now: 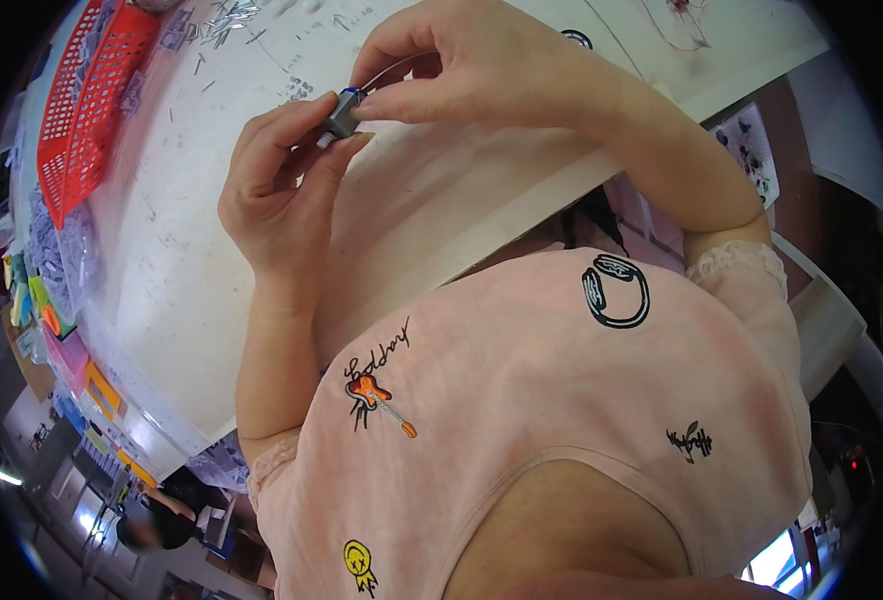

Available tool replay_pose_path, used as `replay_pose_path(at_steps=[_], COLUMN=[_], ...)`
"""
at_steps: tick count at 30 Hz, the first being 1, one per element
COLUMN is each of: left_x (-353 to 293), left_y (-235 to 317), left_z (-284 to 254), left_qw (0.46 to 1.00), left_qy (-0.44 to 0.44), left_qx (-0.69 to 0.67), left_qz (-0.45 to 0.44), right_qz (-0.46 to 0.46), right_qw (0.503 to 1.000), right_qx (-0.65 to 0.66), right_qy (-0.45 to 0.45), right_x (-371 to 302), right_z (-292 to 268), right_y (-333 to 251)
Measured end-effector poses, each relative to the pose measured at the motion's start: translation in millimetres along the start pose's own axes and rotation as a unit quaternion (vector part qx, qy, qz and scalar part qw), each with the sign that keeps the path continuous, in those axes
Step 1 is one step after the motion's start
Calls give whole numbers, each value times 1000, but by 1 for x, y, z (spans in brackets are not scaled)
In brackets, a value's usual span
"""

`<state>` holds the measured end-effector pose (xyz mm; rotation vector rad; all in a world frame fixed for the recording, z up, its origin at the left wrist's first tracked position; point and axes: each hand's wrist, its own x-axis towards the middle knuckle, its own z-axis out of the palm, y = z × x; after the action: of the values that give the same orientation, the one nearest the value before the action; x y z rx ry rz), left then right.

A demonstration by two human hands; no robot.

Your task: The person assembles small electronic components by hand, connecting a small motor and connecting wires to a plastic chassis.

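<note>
Between my two hands, above the far part of the white table (192, 300), is a small grey motor (343, 113) with a blue end and a pale tip pointing down toward me. My left hand (287, 165) pinches its body between thumb and fingers. My right hand (452, 70) is closed at the blue end, its thumb against the motor. A thin pale wire (392, 70) runs from that end into the right hand's curled fingers. The right fingertips are partly hidden behind the hand.
A red perforated basket (92, 110) stands at the left, beside clear bags of small parts (62, 240). Loose metal pins (227, 22) lie at the far edge. Red wires (677, 25) lie far right. Another person (167, 520) is in the lower left background.
</note>
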<state>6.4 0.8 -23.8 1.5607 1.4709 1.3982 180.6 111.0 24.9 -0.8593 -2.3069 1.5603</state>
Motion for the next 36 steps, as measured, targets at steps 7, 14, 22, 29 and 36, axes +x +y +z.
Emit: replay_pose_path(at_steps=[7, 14, 22, 29, 36], left_x=[1, 1, 2, 0, 17], left_y=[4, 6, 3, 3, 6], left_z=[-5, -4, -8, -11, -45], left_qw=[999, 994, 969, 966, 995], left_qy=[-2, -4, -9, -14, 42], left_qx=[-23, -82, -178, -181, 17], left_qz=[-35, -70, -173, -185, -93], right_qz=[1, -42, 5, -10, 57], right_qw=[981, 976, 972, 978, 988], right_qx=[191, 210, 220, 192, 133], right_qy=[-40, -44, -86, -85, 48], right_x=[5, 9, 16, 17, 12], right_z=[6, 6, -3, 2, -10], right_y=[22, 31, 36, 27, 9])
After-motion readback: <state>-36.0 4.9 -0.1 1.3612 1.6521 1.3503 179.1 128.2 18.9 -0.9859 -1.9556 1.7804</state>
